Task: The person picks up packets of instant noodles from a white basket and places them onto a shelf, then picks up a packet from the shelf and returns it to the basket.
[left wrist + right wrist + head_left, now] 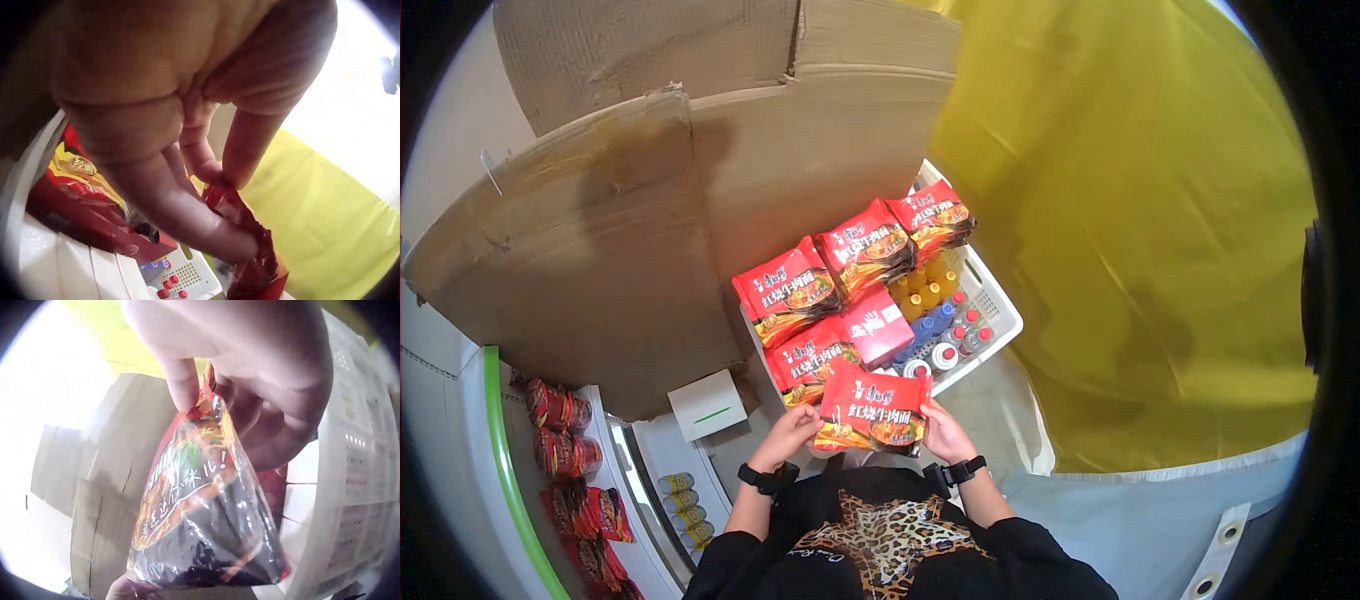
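Observation:
A red instant noodle packet (870,405) is held level in front of the person's body, over the near edge of a white basket. My left hand (796,428) pinches its left end; in the left wrist view the thumb and fingers (231,240) close on the crinkled red edge. At the other end, my right hand (946,434) grips the sealed edge between thumb and fingers, as the right wrist view of the packet (200,506) shows. Several more noodle packets (865,245) lie on top in the basket, beside a pink-red box (878,328).
The white basket (1003,325) also holds orange-yellow bottles (922,292), blue bottles (930,325) and red-capped bottles (975,335). Tall cardboard (630,220) stands behind, yellow cloth (1140,250) to the right. Shelves at lower left carry red packs (560,430) and cans (685,508); a white box (707,405) stands nearby.

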The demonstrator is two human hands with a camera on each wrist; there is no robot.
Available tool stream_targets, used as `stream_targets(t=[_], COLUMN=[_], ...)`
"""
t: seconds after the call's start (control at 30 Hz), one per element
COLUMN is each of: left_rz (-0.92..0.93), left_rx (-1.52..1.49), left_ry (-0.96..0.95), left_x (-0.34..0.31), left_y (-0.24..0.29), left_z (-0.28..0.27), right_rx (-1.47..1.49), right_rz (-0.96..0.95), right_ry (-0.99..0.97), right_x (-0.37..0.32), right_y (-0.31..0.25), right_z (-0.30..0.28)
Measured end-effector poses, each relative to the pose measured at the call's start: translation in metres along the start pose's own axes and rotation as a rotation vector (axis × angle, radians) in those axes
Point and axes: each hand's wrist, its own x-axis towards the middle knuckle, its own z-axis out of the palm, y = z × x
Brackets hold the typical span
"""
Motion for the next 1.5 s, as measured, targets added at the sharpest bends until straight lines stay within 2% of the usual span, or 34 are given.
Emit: stream_targets(t=[0.2, 0.3, 0.4, 0.43, 0.5, 0.8, 0.87, 0.97, 1.07, 1.13, 1.2, 1.27, 1.37, 1.5], left_rz=[0.017, -0.111, -0.156, -0.155, -0.101, -0.001, 0.059, 0.047, 0.052, 0.097, 0.086, 0.057, 0.041, 0.044], left_rx=[0.003, -0.127, -0.259, -0.267, -0.186, -0.289, -0.238, -0.303, -0.362, -0.253, -0.268, -0.308, -0.296, -0.262], left_ry=[0.034, 0.089, 0.173, 0.192, 0.244, 0.432, 0.539, 0.632, 0.678, 0.737, 0.754, 0.760, 0.750, 0.722], left_x=[0.006, 0.004, 0.008, 0.011, 0.024, 0.101, 0.119, 0.134, 0.144, 0.146, 0.143, 0.138, 0.132, 0.124], left_y=[0.000, -0.004, -0.003, -0.004, -0.009, -0.014, -0.023, -0.014, -0.019, -0.027, -0.028, -0.020, -0.020, -0.014], left_z=[-0.013, -0.014, -0.004, -0.001, 0.010, 0.068, 0.078, 0.099, 0.105, 0.108, 0.111, 0.114, 0.109, 0.105], right_rx=[-0.106, -0.145, -0.187, -0.192, -0.206, -0.220, -0.240, -0.182, -0.208, -0.204, -0.210, -0.208, -0.173, -0.165], right_rz=[0.053, 0.117, 0.230, 0.208, 0.220, 0.276, 0.303, 0.335, 0.341, 0.359, 0.397, 0.412, 0.426, 0.456], right_ry=[0.014, -0.003, 0.006, 0.003, -0.028, -0.144, -0.141, -0.191, -0.180, -0.205, -0.228, -0.227, -0.127, -0.158], right_x=[0.025, 0.041, 0.067, 0.071, 0.083, 0.136, 0.147, 0.160, 0.175, 0.188, 0.199, 0.210, 0.213, 0.211], right_y=[-0.010, -0.017, -0.026, -0.034, -0.051, -0.132, -0.146, -0.163, -0.169, -0.166, -0.163, -0.154, -0.147, -0.145], right_z=[0.013, 0.019, 0.002, 0.004, 0.001, -0.035, -0.040, -0.045, -0.050, -0.057, -0.062, -0.069, -0.072, -0.066])
